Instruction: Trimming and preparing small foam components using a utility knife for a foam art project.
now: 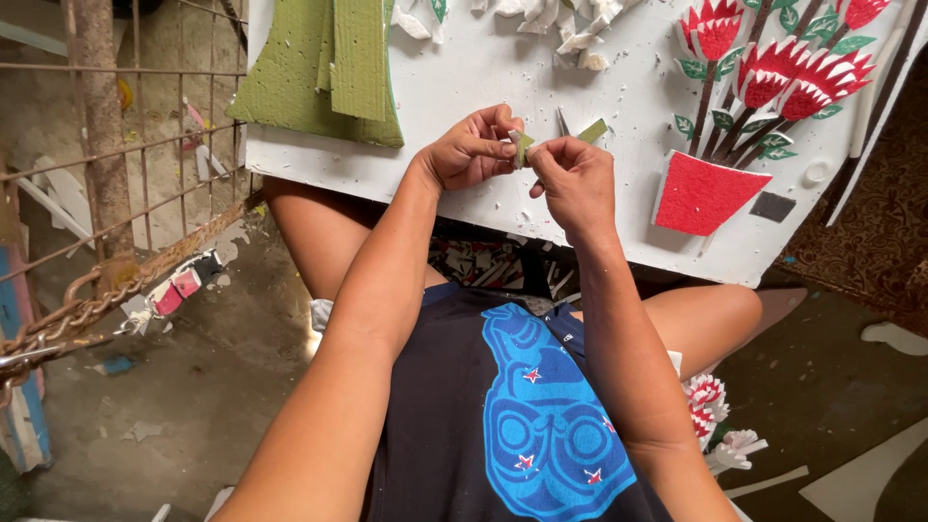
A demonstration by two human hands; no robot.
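Right now I see a small green foam strip [592, 132] pinched between both hands over the near edge of the white desk [464, 77]. My left hand [474, 150] is curled nearly closed, thumb and forefinger gripping the strip's lower end, where a pale bit of it shows at the fingertips. My right hand [575, 179] is also folded tight, its fingers clamped on the same strip, whose free green tip pokes out toward one o'clock. Just beside that tip, at twelve o'clock from the hands, a thin grey blade-like sliver [562, 121] lies on the desk; I cannot tell what it is. At ten o'clock, well apart, sits a stack of green foam sheets [324, 68]. At three o'clock lies a foam picture of red flowers [773, 68] with green leaves rising from a red pot [704, 193], with a small black square [773, 206] just beside the pot. White scraps [570, 24] are scattered at twelve o'clock near the far edge.
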